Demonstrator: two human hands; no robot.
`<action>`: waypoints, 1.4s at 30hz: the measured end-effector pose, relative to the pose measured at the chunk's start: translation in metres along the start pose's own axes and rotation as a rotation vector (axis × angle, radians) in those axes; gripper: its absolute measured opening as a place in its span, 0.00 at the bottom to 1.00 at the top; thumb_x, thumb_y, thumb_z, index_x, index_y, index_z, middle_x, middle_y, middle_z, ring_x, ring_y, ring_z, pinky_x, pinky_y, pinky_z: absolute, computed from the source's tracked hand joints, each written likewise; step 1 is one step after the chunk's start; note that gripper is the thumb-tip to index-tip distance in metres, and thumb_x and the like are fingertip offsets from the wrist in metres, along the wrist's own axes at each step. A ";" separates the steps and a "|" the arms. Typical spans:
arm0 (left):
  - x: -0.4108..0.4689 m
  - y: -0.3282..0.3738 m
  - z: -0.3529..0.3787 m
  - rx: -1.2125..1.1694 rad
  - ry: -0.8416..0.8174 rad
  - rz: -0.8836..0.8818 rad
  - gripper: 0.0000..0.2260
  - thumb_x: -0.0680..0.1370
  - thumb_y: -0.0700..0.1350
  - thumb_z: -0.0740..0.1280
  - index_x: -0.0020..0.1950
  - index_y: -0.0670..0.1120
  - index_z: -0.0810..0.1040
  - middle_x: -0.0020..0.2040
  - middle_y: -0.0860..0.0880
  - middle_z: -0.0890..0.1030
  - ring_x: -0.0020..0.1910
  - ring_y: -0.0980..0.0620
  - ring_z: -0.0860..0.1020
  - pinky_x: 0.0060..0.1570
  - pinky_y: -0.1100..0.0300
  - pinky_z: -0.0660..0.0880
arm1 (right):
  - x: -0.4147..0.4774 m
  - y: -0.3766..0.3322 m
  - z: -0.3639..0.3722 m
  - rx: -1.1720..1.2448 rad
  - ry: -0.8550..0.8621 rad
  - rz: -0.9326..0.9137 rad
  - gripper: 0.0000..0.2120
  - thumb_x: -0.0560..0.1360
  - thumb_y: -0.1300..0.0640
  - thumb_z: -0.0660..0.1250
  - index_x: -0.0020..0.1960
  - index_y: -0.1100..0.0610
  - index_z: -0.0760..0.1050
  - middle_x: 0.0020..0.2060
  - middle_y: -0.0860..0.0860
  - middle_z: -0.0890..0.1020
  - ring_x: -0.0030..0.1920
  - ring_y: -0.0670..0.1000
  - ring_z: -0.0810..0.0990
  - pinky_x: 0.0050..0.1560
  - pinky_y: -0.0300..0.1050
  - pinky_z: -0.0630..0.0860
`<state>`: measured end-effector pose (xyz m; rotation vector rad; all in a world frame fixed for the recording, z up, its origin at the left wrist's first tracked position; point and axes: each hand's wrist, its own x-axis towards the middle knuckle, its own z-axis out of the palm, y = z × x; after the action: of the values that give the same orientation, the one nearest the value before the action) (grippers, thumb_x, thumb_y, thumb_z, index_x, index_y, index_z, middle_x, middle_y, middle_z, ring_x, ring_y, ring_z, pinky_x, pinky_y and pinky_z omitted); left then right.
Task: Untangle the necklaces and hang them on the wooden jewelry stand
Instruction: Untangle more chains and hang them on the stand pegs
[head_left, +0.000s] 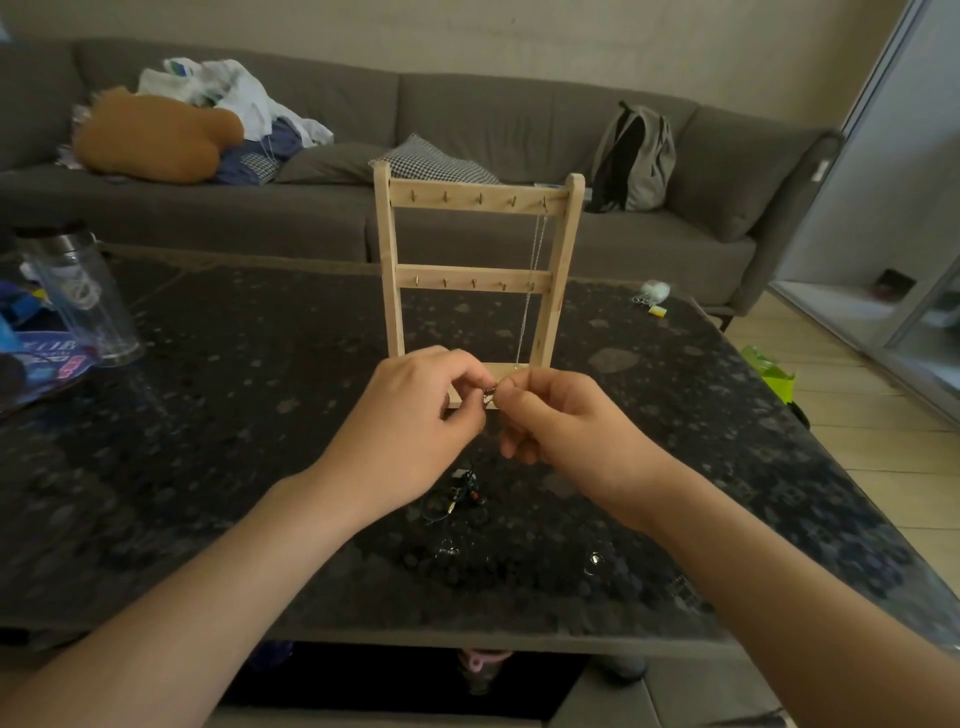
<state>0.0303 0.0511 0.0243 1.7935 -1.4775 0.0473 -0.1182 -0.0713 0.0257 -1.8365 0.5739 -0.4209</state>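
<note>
The wooden jewelry stand (475, 270) stands upright mid-table, with two hook rails. One silver chain necklace (532, 291) hangs from the rightmost top hook down to the base. My left hand (415, 410) and my right hand (556, 415) meet just in front of the stand's base, fingertips pinched together on a small dark tangled necklace (490, 391). Its strands drop between the hands to a tangled heap with beads and a blue cord (460, 493) on the table below. How the strands are knotted is too small to tell.
The dark speckled table (260, 441) carries a clear water bottle (78, 296) and blue packaging at the left, small rings (595, 558) near the front, and small bits at the far right. A grey sofa (467, 218) with a backpack and clothes stands behind.
</note>
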 end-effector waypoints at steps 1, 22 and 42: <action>0.000 0.000 0.000 0.004 -0.007 0.007 0.08 0.82 0.39 0.73 0.58 0.48 0.87 0.33 0.62 0.72 0.35 0.67 0.77 0.48 0.63 0.80 | 0.000 0.001 0.000 0.011 0.011 0.000 0.11 0.87 0.53 0.63 0.52 0.55 0.81 0.34 0.49 0.82 0.40 0.52 0.79 0.43 0.46 0.76; 0.002 -0.009 -0.001 -0.275 -0.036 -0.125 0.03 0.84 0.47 0.71 0.53 0.55 0.83 0.44 0.60 0.83 0.46 0.59 0.83 0.42 0.71 0.75 | 0.000 0.004 -0.008 -0.070 0.090 -0.107 0.07 0.85 0.55 0.68 0.51 0.56 0.82 0.35 0.50 0.84 0.37 0.44 0.82 0.42 0.37 0.78; 0.003 -0.008 -0.004 -0.389 -0.117 -0.193 0.05 0.83 0.47 0.71 0.48 0.54 0.86 0.42 0.57 0.85 0.43 0.58 0.83 0.46 0.64 0.77 | -0.002 0.004 -0.007 -0.023 0.096 -0.117 0.07 0.84 0.57 0.70 0.50 0.57 0.86 0.38 0.54 0.87 0.40 0.47 0.85 0.43 0.34 0.77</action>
<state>0.0399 0.0506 0.0241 1.6278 -1.2803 -0.4211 -0.1240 -0.0768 0.0243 -1.8858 0.5399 -0.5849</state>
